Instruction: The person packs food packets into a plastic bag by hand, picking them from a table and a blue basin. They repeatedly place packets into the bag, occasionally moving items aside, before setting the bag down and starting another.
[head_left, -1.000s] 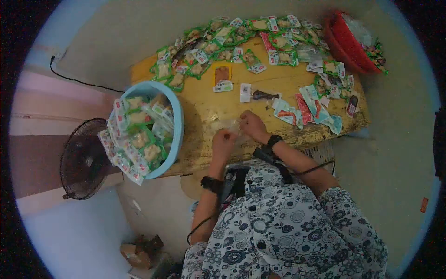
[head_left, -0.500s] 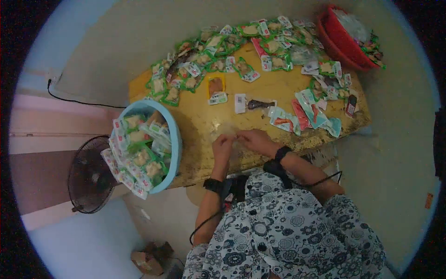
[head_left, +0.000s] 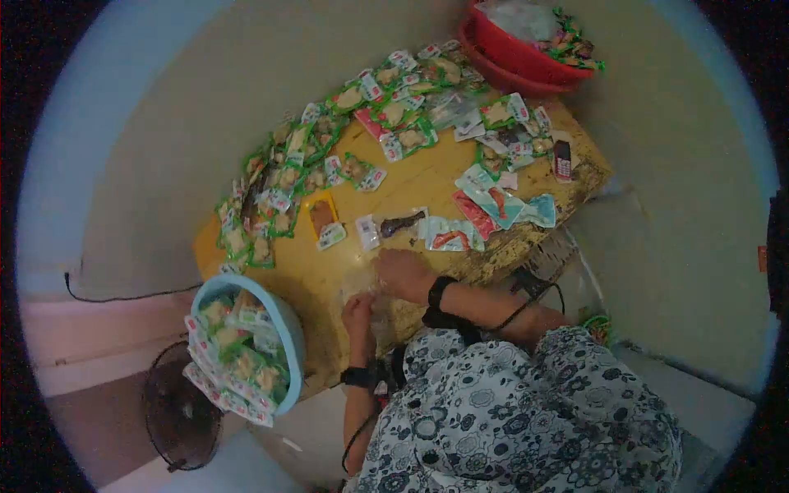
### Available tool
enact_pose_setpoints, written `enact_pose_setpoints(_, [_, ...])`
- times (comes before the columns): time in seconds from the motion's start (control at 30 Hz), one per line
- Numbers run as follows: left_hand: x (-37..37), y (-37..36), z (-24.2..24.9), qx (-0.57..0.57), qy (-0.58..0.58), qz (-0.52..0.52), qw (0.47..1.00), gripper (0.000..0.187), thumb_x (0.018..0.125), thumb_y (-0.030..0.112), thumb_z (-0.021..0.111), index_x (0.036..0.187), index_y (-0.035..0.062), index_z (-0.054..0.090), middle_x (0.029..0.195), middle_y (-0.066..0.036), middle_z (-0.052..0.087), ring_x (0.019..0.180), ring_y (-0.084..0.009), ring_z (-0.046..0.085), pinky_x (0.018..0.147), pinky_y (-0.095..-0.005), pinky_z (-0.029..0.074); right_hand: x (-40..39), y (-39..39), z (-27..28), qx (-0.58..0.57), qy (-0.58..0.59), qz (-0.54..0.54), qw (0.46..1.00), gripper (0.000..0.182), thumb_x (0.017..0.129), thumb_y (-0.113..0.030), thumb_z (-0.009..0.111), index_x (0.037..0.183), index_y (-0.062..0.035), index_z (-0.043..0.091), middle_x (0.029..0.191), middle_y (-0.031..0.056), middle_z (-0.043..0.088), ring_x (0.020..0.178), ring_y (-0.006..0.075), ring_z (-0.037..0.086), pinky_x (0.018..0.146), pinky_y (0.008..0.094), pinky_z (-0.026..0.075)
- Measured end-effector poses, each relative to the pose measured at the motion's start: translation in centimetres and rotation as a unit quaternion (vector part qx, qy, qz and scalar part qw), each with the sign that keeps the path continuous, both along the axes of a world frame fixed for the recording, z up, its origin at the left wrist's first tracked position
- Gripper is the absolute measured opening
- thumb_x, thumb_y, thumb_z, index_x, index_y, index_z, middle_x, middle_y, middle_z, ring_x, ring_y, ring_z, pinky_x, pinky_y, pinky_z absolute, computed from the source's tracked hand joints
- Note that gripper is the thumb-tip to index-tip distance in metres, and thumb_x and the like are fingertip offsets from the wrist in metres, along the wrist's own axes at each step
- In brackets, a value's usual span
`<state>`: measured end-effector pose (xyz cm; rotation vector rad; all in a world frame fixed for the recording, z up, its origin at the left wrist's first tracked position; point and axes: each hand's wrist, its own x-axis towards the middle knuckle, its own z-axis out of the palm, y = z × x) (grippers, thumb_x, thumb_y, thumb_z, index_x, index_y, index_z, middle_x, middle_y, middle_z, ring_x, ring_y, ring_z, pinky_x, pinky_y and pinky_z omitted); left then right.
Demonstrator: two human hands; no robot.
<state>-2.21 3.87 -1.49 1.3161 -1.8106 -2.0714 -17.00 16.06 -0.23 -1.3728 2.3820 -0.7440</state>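
- The left hand (head_left: 357, 314) has its fingers drawn narrow on a clear plastic bag (head_left: 358, 284), low over the near side of the yellow table (head_left: 394, 187).
- The right hand (head_left: 403, 275) is bent inward beside it, fingers curled at the bag (the back of the hand hides the tips, so I cannot tell how firmly they hold).
- The bag is between the two hands; its contents, if any, are too blurred to make out.
- Just beyond the right hand is a dark drumstick packet (head_left: 401, 223), with a yellow-edged packet (head_left: 323, 215) to its left and a white-and-blue packet (head_left: 452, 237) to its right.
- Farther right are a pink packet (head_left: 475, 214), a light-blue packet (head_left: 496, 197) and a mobile phone (head_left: 562, 160).
- Green-edged packets (head_left: 349, 99) lie along the far side (many overlap), reaching toward the red basins (head_left: 526, 62).
- A light-blue basin (head_left: 294, 349), heaped with more packets, is left of the left hand, with a black fan (head_left: 182, 407) beside it.
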Motion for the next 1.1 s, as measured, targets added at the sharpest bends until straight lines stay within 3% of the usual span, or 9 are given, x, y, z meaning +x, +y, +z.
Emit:
enact_pose_setpoints(0.2, [-0.8,1.1,3.1,0.025,-0.036,-0.021,0.999,0.014,0.091,0.013,0.059,0.083,0.0052,0.066,0.081,0.0,0.064,0.072,-0.0083,0.054,0.065,-0.0246,0.042,-0.3,0.5,0.6,0.043,-0.071,-0.041,0.996,0.021,0.08,-0.012,0.059,0.098,-0.001,0.056,0.092,0.0179,0.061,0.088,0.0371,0.064,0.075,0.0477,0.052])
enact_pose_setpoints(0.27, [-0.5,1.4,1.9,0.026,-0.013,-0.002,1.0,0.013,0.091,0.013,0.06,0.082,0.0043,0.066,0.081,0.0,0.064,0.071,-0.0085,0.054,0.065,-0.0252,0.042,-0.6,0.6,-0.2,0.07,-0.087,-0.017,0.994,0.025,0.082,-0.009,0.053,0.105,0.0004,0.056,0.1,0.0231,0.062,0.092,0.0369,0.065,0.077,0.0496,0.053])
enact_pose_setpoints(0.37, [0.2,1.5,0.8,-0.001,0.015,-0.008,1.0,0.013,0.089,0.015,0.063,0.082,0.0036,0.065,0.079,-0.001,0.063,0.069,-0.0092,0.054,0.064,-0.0267,0.043,-1.0,0.7,-0.1,0.108,-0.114,-0.033,0.987,0.02,0.082,-0.009,0.053,0.098,0.002,0.058,0.101,0.0246,0.064,0.097,0.0364,0.065,0.078,0.0505,0.053])
enact_pose_setpoints(0.5, [-0.2,1.0,1.6,0.011,-0.073,-0.017,0.997,0.016,0.086,0.019,0.067,0.082,0.0038,0.065,0.075,0.001,0.06,0.066,-0.01,0.053,0.06,-0.0279,0.044,-1.2,1.1,-1.9,0.022,-0.123,-0.156,0.98,0.013,0.08,-0.012,0.057,0.087,-0.0012,0.059,0.085,0.019,0.063,0.086,0.0362,0.063,0.072,0.0489,0.049])
enact_pose_setpoints(0.67, [1.3,-2.7,-3.4,-0.158,-0.052,-0.194,0.967,0.012,0.085,0.017,0.065,0.082,0.0051,0.065,0.072,0.002,0.057,0.065,-0.0099,0.052,0.059,-0.027,0.043,-0.1,2.5,-8.4,-0.096,-0.047,-0.217,0.97,0.013,0.08,-0.019,0.059,0.084,-0.0068,0.057,0.078,0.0154,0.061,0.074,0.0385,0.059,0.063,0.0508,0.044])
enact_pose_setpoints(0.73, [1.3,-2.4,-3.2,-0.11,-0.035,-0.145,0.983,0.009,0.085,0.014,0.063,0.082,0.0053,0.065,0.072,0.002,0.056,0.065,-0.0098,0.051,0.059,-0.0266,0.043,-0.2,3.1,-5.0,-0.118,-0.068,-0.215,0.967,0.014,0.08,-0.02,0.059,0.084,-0.0066,0.056,0.078,0.0157,0.06,0.075,0.0385,0.059,0.064,0.0513,0.044])
enact_pose_setpoints(0.8, [-0.4,0.3,2.4,0.012,0.028,-0.006,1.0,0.009,0.085,0.011,0.06,0.081,0.0053,0.064,0.072,0.003,0.056,0.064,-0.0095,0.05,0.059,-0.0261,0.043,-0.6,3.0,-2.6,-0.095,-0.104,-0.199,0.97,0.016,0.08,-0.02,0.06,0.084,-0.006,0.056,0.078,0.016,0.06,0.076,0.0387,0.059,0.066,0.0514,0.044])
enact_pose_setpoints(0.97, [0.0,-0.2,1.9,-0.122,0.073,-0.065,0.988,0.012,0.089,0.011,0.058,0.08,0.0039,0.062,0.077,0.003,0.056,0.07,-0.0084,0.05,0.065,-0.0259,0.043,-0.4,2.1,-5.4,-0.029,-0.172,-0.139,0.975,0.018,0.08,-0.022,0.061,0.085,-0.0052,0.055,0.079,0.0156,0.061,0.077,0.0376,0.061,0.067,0.0495,0.045])
enact_pose_setpoints(1.1, [-0.1,0.0,4.0,-0.04,0.063,-0.022,0.997,0.012,0.088,0.016,0.06,0.081,0.0052,0.061,0.076,0.004,0.053,0.071,-0.0093,0.048,0.066,-0.0277,0.042,-1.8,2.7,-2.3,-0.084,-0.221,-0.124,0.964,0.017,0.084,-0.022,0.06,0.088,-0.0055,0.057,0.078,0.0141,0.062,0.076,0.0343,0.062,0.067,0.0453,0.046])
